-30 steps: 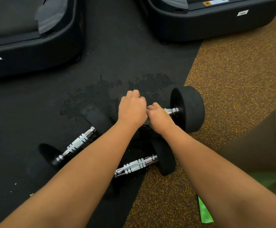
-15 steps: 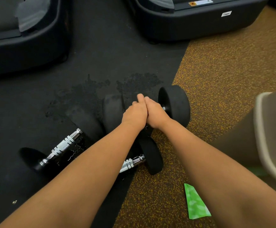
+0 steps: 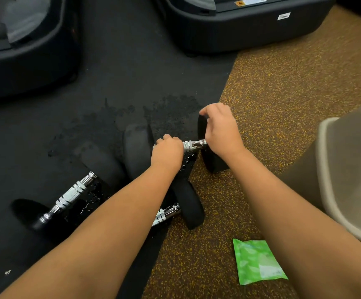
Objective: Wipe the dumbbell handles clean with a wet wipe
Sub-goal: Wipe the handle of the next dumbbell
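Three black dumbbells with chrome handles lie on the floor. My left hand [image 3: 167,152] is curled round the chrome handle [image 3: 193,145] of the far dumbbell; no wipe shows under it. My right hand [image 3: 221,128] grips the top of that dumbbell's right black weight [image 3: 215,161]. A second dumbbell [image 3: 189,209] lies nearer, its handle partly under my left forearm. The third dumbbell [image 3: 71,194] lies at the left with its handle bare. A green wet-wipe packet [image 3: 256,261] lies on the brown floor near my right forearm.
Two black machine bases stand at the back, one at the left [image 3: 24,50] and one at the right [image 3: 239,24]. A beige bin [image 3: 347,169] stands at the right edge. A dark wet patch [image 3: 121,119] marks the black mat behind the dumbbells.
My right hand has left the handle and moved up onto the right weight. My left hand stays on the handle. The view has shifted, showing more of the green packet.
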`<state>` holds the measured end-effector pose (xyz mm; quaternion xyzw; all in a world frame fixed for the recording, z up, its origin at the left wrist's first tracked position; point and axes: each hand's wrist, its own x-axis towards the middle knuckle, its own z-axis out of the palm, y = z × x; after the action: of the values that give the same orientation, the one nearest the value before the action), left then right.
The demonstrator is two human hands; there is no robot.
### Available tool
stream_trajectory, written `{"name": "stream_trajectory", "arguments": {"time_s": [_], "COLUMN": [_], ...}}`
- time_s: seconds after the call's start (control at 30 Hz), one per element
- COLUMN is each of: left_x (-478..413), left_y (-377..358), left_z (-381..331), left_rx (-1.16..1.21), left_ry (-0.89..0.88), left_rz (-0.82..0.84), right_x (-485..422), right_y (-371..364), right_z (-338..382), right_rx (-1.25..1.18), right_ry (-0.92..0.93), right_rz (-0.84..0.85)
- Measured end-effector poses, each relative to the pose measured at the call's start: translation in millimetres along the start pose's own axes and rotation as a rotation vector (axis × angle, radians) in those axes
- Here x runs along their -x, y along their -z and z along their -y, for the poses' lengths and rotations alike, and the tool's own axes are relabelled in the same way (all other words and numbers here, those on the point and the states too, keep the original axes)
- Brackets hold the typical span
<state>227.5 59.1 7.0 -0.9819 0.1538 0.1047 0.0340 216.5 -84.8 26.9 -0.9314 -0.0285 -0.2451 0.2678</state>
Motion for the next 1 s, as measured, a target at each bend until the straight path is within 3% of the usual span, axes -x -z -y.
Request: {"name": "stream_trajectory", "arguments": {"time_s": [0.2,0.57,0.73,0.87,1.0], "left_x": [-3,-16,-22,-21,-20], "left_y": [6,-2,-9,-10,-6], "left_z": [-3,-9,-16,-8,-2], "left_rx": [0.044,0.186,0.296,0.202,0.14], "left_ry": [0.017,0.053,-0.099,-0.179,-0.054], "left_rz": [-0.014,-0.086,-0.092,-0.098,-0.092], "right_x": [6,15,15,17,17], "right_y": [4,-9,-10,-10,-9], "right_z": [-17,-22,-23,-26,-26], "right_rx": [0.223,0.081,0.045,0.03,0.03], "right_ry": [-0.084,-0.179,-0.182,-0.171,-0.171], "right_rz": [0.083,0.102,0.087,0.097,0.096]}}
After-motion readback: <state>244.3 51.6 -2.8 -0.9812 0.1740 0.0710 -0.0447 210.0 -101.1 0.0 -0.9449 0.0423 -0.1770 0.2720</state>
